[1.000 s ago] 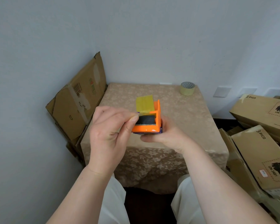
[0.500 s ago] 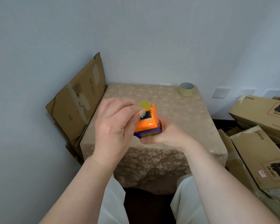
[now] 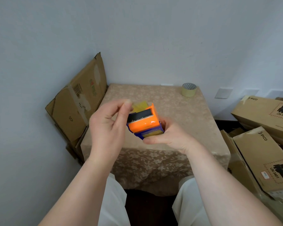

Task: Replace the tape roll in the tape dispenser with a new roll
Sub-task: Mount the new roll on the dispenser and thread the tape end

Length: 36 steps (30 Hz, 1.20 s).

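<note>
An orange and blue tape dispenser (image 3: 144,123) is held above the table in my right hand (image 3: 168,136), which grips it from the right side and below. A yellowish strip of tape (image 3: 140,107) sticks out past the dispenser's dark blade end. My left hand (image 3: 108,126) pinches the strip's left end between thumb and forefinger; the hand is motion-blurred. A yellowish tape roll (image 3: 189,90) stands alone at the table's far right corner.
The small table (image 3: 178,115) wears a beige flowered cloth and stands against a white wall. Flattened cardboard (image 3: 78,105) leans at its left. Stacked brown boxes (image 3: 265,144) crowd its right side. My knees in white trousers (image 3: 114,201) are under the near edge.
The dispenser tilted, first blade end away, then back toward me with its blue underside showing. My left hand stayed pinched at the tape's end and shifted slightly left.
</note>
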{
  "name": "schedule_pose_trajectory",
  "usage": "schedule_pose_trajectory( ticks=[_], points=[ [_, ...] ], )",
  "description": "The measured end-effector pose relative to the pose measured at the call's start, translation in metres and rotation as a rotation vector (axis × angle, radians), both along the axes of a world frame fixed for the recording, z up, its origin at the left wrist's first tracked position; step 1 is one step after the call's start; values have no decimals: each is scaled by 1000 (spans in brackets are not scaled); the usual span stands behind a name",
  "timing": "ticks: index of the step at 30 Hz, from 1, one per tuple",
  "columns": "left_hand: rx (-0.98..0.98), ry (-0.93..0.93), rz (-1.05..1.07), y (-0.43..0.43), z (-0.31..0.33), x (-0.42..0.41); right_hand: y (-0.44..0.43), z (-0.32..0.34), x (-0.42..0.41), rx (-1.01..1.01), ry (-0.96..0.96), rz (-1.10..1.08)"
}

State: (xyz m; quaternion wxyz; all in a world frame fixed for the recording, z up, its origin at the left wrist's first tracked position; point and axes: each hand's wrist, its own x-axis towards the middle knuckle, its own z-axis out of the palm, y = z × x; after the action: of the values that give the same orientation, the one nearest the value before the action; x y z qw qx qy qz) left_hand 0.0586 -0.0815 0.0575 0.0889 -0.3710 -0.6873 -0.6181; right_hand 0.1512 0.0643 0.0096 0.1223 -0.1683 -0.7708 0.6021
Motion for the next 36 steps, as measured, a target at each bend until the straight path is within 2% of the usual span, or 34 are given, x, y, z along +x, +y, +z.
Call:
schedule_pose_trajectory(
  ticks=[2,4,13,19,26,31,36],
  points=[
    [45,-184,-74,2,4,-2,1,1,0,21,4,5],
    [52,-242,-129,3,6,-6,0,2,1,38,4,11],
    [-69,140,-197,0,16,-3,0,5,0,39,8,22],
    [-138,-3,-258,0,22,-11,1,8,1,114,-29,33],
    [-146,45,-259,-1,27,-12,3,6,3,75,-9,16],
    [-72,-33,-244,-2,21,-12,2,3,4,36,5,16],
    [-82,-81,-285,-1,25,-8,-2,6,0,88,-8,8]
  ],
)
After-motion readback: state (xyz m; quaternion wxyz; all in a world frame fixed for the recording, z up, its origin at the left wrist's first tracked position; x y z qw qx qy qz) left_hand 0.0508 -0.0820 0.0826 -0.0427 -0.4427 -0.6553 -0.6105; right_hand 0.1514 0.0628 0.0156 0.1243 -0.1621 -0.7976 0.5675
